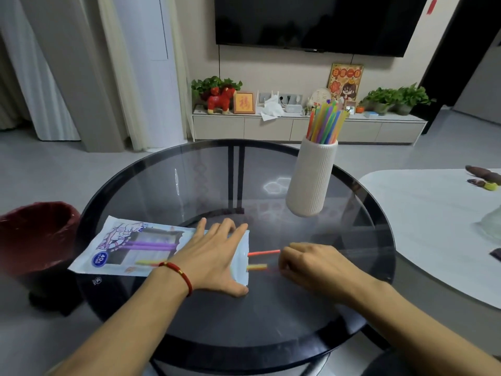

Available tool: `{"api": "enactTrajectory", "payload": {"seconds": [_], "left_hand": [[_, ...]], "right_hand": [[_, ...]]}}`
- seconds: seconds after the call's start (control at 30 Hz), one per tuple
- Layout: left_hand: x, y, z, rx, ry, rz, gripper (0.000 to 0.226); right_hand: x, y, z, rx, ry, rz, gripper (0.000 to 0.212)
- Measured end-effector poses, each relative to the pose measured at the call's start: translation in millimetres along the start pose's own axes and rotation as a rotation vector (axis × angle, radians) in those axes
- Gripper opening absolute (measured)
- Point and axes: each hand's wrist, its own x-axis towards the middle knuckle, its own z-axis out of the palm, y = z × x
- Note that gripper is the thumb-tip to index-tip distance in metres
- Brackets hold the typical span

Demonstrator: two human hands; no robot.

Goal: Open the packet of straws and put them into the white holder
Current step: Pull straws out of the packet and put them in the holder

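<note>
A flat, shiny plastic packet [130, 246] lies on the near left of the round, dark glass tabletop [271, 316]. A blue circle on it reads "40". Purple and yellow straws show through its clear window. The left hand [214, 256], fingers straight, presses on the packet's open end. The right hand [311, 263] pinches a thin orange straw [264, 252] poking out. A yellow straw [257, 267] pokes out beside it. The tall, ribbed white holder [311, 177] stands far right, full of bright straws [326, 122].

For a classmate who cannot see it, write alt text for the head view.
A left hand presses a straw packet flat on a round glass table while the right hand pulls straws out; a white holder already holds many.
</note>
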Motion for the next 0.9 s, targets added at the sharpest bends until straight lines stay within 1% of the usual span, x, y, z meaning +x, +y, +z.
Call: {"api": "enactTrajectory", "payload": {"seconds": [0.07, 0.1, 0.13, 0.2, 0.27, 0.3, 0.4, 0.47, 0.53, 0.6, 0.63, 0.7, 0.77, 0.8, 0.83, 0.9], "left_hand": [[-1, 3, -2, 0.034, 0.053, 0.021, 0.114], [0, 5, -3, 0.052, 0.081, 0.033, 0.108], [-2, 6, -4, 0.073, 0.104, 0.036, 0.104], [-3, 11, -8, 0.119, 0.141, 0.043, 0.101], [-3, 16, -14, 0.191, 0.188, 0.052, 0.103], [-4, 18, -18, 0.228, 0.205, 0.06, 0.105], [-3, 25, -32, 0.333, 0.209, 0.092, 0.107], [1, 30, -44, 0.425, 0.206, 0.124, 0.108], [5, 34, -56, 0.525, 0.192, 0.154, 0.111], [10, 37, -67, 0.631, 0.17, 0.191, 0.115], [12, 38, -72, 0.68, 0.164, 0.207, 0.118], [15, 37, -80, 0.752, 0.162, 0.229, 0.12], [17, 35, -84, 0.804, 0.174, 0.25, 0.12], [18, 34, -85, 0.822, 0.177, 0.26, 0.122], [17, 32, -86, 0.836, 0.171, 0.268, 0.124], [16, 27, -84, 0.838, 0.175, 0.268, 0.124]], "right_hand": [[3, -6, -1, -0.022, 0.16, -0.037, 0.022], [5, -6, -2, -0.008, 0.208, -0.021, 0.027], [8, -7, -2, 0.032, 0.244, 0.016, 0.031], [15, -8, 0, 0.147, 0.291, 0.147, 0.032], [21, -11, 6, 0.312, 0.312, 0.266, 0.027], [24, -12, 8, 0.395, 0.297, 0.3, 0.026], [30, -23, 13, 0.47, 0.176, 0.312, 0.041], [34, -31, 14, 0.56, 0.151, 0.317, 0.046], [38, -39, 14, 0.675, 0.163, 0.321, 0.055], [45, -45, 17, 0.935, 0.172, 0.347, 0.052], [50, -47, 18, 1.103, 0.141, 0.385, 0.051], [58, -51, 17, 1.402, 0.031, 0.476, 0.058], [64, -51, 18, 1.593, -0.071, 0.509, 0.066], [66, -49, 19, 1.647, -0.106, 0.49, 0.065], [66, -47, 20, 1.681, -0.123, 0.461, 0.06], [65, -42, 21, 1.719, -0.102, 0.416, 0.045]]}}
